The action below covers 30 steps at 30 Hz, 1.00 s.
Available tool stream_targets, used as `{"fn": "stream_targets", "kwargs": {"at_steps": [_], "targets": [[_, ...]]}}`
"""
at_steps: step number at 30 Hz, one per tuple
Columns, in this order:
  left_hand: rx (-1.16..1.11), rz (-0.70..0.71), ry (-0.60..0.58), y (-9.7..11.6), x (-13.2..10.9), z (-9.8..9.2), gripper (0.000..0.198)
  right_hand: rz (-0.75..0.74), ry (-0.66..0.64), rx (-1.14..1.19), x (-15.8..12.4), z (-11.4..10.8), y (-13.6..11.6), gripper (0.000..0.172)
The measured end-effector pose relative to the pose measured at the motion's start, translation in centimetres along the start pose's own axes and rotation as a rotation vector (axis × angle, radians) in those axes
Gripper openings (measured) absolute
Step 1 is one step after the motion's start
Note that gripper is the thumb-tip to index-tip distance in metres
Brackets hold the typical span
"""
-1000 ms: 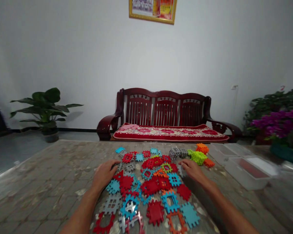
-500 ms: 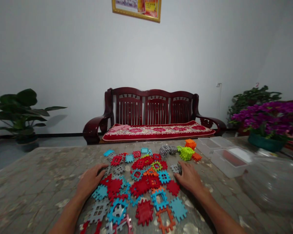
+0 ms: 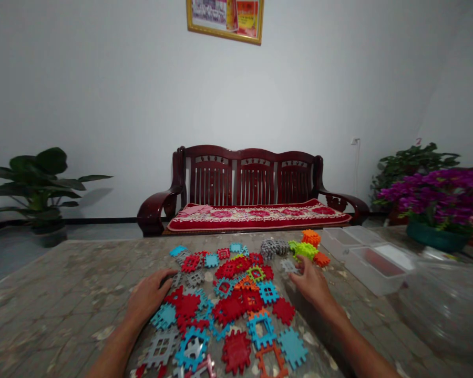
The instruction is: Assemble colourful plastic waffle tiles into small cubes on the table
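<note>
Interlocking plastic tiles (image 3: 236,294) are spread mid-table, flanked by the left hand (image 3: 147,296) and right hand (image 3: 311,283), fingers loosely spread, nothing gripped. Bare table (image 3: 63,294) is left open leftward; clear bins (image 3: 372,262) are crowded at right.

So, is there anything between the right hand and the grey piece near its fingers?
Nothing visible. The right hand lies flat on the table, its fingertips at the grey piece; whether they touch it is unclear. The left hand rests on the far side of the pile.
</note>
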<state>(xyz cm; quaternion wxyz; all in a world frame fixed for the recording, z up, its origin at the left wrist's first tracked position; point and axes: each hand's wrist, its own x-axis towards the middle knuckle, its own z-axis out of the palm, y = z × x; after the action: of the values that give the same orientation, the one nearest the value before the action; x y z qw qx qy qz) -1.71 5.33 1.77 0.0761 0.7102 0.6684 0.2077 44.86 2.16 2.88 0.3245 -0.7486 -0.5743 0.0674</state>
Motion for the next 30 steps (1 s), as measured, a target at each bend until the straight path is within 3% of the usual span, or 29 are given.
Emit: {"fn": "stream_targets", "kwargs": {"at_steps": [4,12,18,26,30], "targets": [[-0.012,0.004,0.028,-0.2,0.0,0.2,0.043,-0.001,0.066,0.075,3.0,-0.1,-2.4,0.059],[-0.012,-0.015,0.044,-0.2,0.0,0.2,0.042,-0.056,0.046,-0.106,6.7,1.2,-7.0,0.06],[-0.024,-0.011,0.052,-0.2,-0.1,0.3,0.042,-0.069,-0.012,-0.139,7.0,1.9,-6.9,0.055],[-0.035,-0.029,0.062,-0.2,0.0,0.5,0.039,-0.099,0.117,0.108,6.4,2.3,-5.5,0.052],[-0.031,-0.019,0.049,0.3,-0.3,0.2,0.04,-0.21,0.033,0.25,4.3,3.0,-6.9,0.039]]}}
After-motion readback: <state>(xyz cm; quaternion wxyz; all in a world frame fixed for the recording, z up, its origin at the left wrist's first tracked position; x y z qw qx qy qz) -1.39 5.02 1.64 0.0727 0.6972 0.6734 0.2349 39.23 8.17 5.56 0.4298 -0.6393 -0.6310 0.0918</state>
